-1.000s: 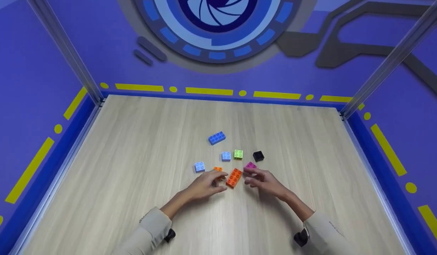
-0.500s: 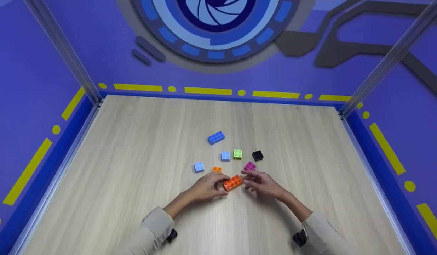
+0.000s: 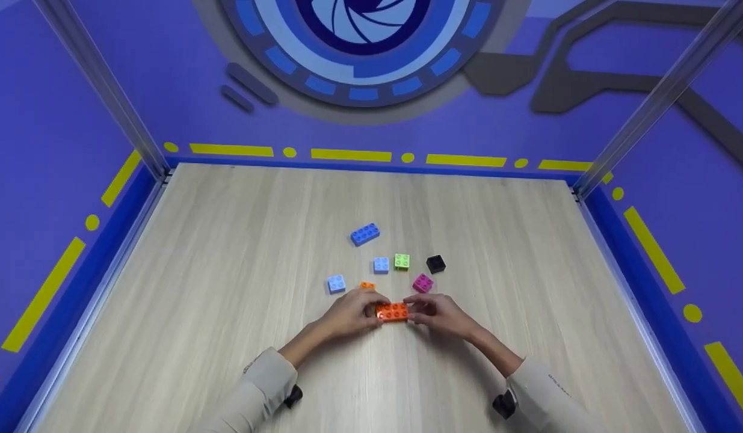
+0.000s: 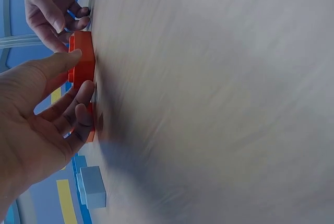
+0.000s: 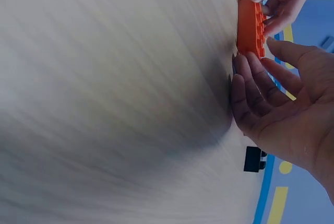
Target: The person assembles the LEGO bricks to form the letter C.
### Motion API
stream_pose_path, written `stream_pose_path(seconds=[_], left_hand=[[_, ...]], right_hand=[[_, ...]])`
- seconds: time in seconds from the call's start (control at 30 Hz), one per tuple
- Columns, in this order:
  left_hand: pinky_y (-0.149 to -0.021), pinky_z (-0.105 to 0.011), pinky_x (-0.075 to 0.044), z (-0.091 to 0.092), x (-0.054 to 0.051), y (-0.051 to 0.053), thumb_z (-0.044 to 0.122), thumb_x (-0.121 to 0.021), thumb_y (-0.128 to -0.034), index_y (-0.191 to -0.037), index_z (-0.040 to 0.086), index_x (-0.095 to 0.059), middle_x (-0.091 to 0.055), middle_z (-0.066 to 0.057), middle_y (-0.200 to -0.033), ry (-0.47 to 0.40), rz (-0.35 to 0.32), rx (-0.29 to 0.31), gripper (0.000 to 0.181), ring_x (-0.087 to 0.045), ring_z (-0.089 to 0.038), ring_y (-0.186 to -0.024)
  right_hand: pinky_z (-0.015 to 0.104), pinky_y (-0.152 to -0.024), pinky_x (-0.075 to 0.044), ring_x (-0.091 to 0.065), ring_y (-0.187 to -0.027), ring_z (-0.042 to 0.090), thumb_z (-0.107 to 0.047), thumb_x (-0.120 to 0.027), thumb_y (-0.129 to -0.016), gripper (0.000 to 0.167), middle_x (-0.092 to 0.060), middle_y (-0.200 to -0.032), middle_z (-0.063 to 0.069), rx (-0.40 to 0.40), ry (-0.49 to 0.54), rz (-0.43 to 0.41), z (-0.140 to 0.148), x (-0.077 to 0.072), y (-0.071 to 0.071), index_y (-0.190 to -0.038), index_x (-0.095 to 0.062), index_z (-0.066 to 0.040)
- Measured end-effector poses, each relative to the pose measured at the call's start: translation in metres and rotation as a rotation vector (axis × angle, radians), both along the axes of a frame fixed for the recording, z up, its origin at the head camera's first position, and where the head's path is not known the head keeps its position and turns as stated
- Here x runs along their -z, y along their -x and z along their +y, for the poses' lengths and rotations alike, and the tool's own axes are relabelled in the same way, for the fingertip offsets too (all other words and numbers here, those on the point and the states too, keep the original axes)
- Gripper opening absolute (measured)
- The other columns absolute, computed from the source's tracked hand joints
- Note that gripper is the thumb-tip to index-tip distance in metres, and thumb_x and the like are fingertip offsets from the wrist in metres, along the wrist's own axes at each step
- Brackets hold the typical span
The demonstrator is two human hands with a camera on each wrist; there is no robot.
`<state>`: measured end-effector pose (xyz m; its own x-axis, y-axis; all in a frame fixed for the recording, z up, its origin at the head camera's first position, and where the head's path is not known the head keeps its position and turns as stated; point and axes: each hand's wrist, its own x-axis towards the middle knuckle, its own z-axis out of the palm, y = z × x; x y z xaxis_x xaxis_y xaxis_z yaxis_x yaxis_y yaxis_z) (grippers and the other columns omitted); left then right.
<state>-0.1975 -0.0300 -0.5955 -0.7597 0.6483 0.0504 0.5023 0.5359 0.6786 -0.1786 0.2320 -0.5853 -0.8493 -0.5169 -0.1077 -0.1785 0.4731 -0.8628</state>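
A long orange-red toy brick [image 3: 392, 311] lies studs up on the table, side-on between the hands. My left hand [image 3: 351, 313] pinches its left end; in the left wrist view the thumb presses the near long face of the brick [image 4: 83, 59]. At its right end is my right hand [image 3: 444, 316], fingers loosely bent, fingertips at or touching the brick's end [image 5: 248, 28] in the right wrist view. Just beyond the left fingers an orange brick [image 3: 367, 285] is partly hidden. A magenta brick [image 3: 423, 283] sits beyond the right fingertips.
Farther off lie a long blue brick [image 3: 365, 234], a light blue brick [image 3: 381, 264], a lime green brick [image 3: 402, 261] and a black brick [image 3: 435, 263]. Another light blue brick [image 3: 336, 284] is left of the orange one. Blue-purple walls [image 3: 323, 135] bound the table.
The orange-red brick has turned from slanting away to lying side-on, and has come slightly nearer. The left hand has taken hold of it; the right fingertips have moved to its right end.
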Motion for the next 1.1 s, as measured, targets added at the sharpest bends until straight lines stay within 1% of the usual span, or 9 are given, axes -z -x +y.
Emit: stream_pose_path(seconds=[0.1, 0.27, 0.37, 0.47, 0.6, 0.7, 0.9, 0.97, 1.1], left_hand=[[-0.085, -0.031, -0.05, 0.0, -0.001, 0.001, 0.012, -0.081, -0.0846, -0.121, 0.009, -0.073, -0.074, -0.006, -0.11, -0.001, -0.009, -0.013, 0.037, -0.063, -0.019, -0.096], [-0.083, -0.029, -0.047, 0.001, -0.003, 0.003, 0.012, -0.08, -0.0854, -0.12, 0.009, -0.074, -0.074, -0.006, -0.109, -0.005, -0.02, -0.018, 0.035, -0.061, -0.017, -0.093], [-0.086, -0.032, -0.049, 0.002, -0.003, 0.002, 0.014, -0.079, -0.0872, -0.121, 0.009, -0.074, -0.074, -0.006, -0.112, -0.003, -0.021, -0.025, 0.034, -0.062, -0.017, -0.097], [-0.09, -0.036, -0.05, 0.001, -0.001, 0.002, 0.016, -0.078, -0.0881, -0.121, 0.009, -0.073, -0.074, -0.005, -0.114, -0.002, -0.013, -0.025, 0.034, -0.063, -0.018, -0.101], [-0.091, -0.037, -0.051, -0.001, 0.001, 0.001, 0.017, -0.078, -0.0884, -0.122, 0.009, -0.073, -0.074, -0.005, -0.116, -0.002, -0.019, -0.024, 0.035, -0.063, -0.018, -0.102], [-0.094, -0.037, -0.051, -0.002, 0.002, 0.0, 0.017, -0.078, -0.0887, -0.123, 0.01, -0.073, -0.074, -0.005, -0.118, 0.004, -0.031, -0.029, 0.036, -0.064, -0.018, -0.106], [-0.094, -0.036, -0.051, -0.003, 0.002, -0.002, 0.018, -0.077, -0.0898, -0.125, 0.01, -0.072, -0.073, -0.005, -0.12, 0.003, -0.038, -0.032, 0.037, -0.064, -0.019, -0.107], [-0.093, -0.035, -0.051, -0.003, 0.001, -0.001, 0.018, -0.077, -0.0896, -0.125, 0.01, -0.071, -0.073, -0.004, -0.119, 0.005, -0.039, -0.033, 0.037, -0.063, -0.018, -0.106], [-0.092, -0.034, -0.05, -0.001, 0.0, 0.001, 0.019, -0.078, -0.0888, -0.125, 0.01, -0.072, -0.073, -0.005, -0.119, 0.011, -0.013, -0.028, 0.038, -0.063, -0.017, -0.104]], right_hand=[[0.02, -0.077, -0.053, -0.071, -0.092, 0.028, -0.008, -0.071, -0.094, 0.033, -0.074, -0.103, 0.021, 0.008, -0.016, 0.023, -0.002, 0.002, 0.001, -0.124, -0.067, 0.005], [0.02, -0.076, -0.052, -0.069, -0.09, 0.02, -0.007, -0.071, -0.094, 0.03, -0.074, -0.102, 0.019, 0.009, -0.036, 0.038, -0.003, 0.001, 0.004, -0.122, -0.068, 0.004], [0.02, -0.076, -0.053, -0.07, -0.089, 0.019, -0.008, -0.07, -0.094, 0.032, -0.074, -0.103, 0.018, 0.014, -0.048, 0.032, -0.001, -0.004, 0.008, -0.123, -0.067, 0.005], [0.022, -0.078, -0.055, -0.07, -0.091, 0.024, -0.009, -0.07, -0.095, 0.033, -0.073, -0.105, 0.018, 0.028, -0.051, 0.043, 0.005, -0.014, 0.014, -0.125, -0.066, 0.006], [0.027, -0.082, -0.056, -0.069, -0.098, 0.03, -0.009, -0.069, -0.096, 0.034, -0.072, -0.11, 0.02, 0.048, -0.063, 0.118, 0.019, -0.026, 0.026, -0.126, -0.066, 0.006], [0.032, -0.085, -0.057, -0.069, -0.1, 0.034, -0.006, -0.069, -0.095, 0.032, -0.072, -0.113, 0.022, 0.073, -0.067, 0.198, 0.032, -0.029, 0.038, -0.125, -0.066, 0.006], [0.044, -0.085, -0.058, -0.07, -0.098, 0.038, 0.001, -0.071, -0.092, 0.031, -0.071, -0.116, 0.025, 0.185, -0.023, 0.322, 0.053, -0.018, 0.061, -0.122, -0.068, 0.007], [0.047, -0.085, -0.058, -0.07, -0.098, 0.039, 0.001, -0.073, -0.091, 0.033, -0.069, -0.119, 0.024, 0.219, -0.013, 0.335, 0.055, -0.013, 0.066, -0.123, -0.068, 0.006], [0.054, -0.088, -0.056, -0.069, -0.1, 0.041, -0.001, -0.077, -0.088, 0.041, -0.064, -0.126, 0.026, 0.244, -0.007, 0.33, 0.057, -0.002, 0.072, -0.127, -0.066, 0.006]])
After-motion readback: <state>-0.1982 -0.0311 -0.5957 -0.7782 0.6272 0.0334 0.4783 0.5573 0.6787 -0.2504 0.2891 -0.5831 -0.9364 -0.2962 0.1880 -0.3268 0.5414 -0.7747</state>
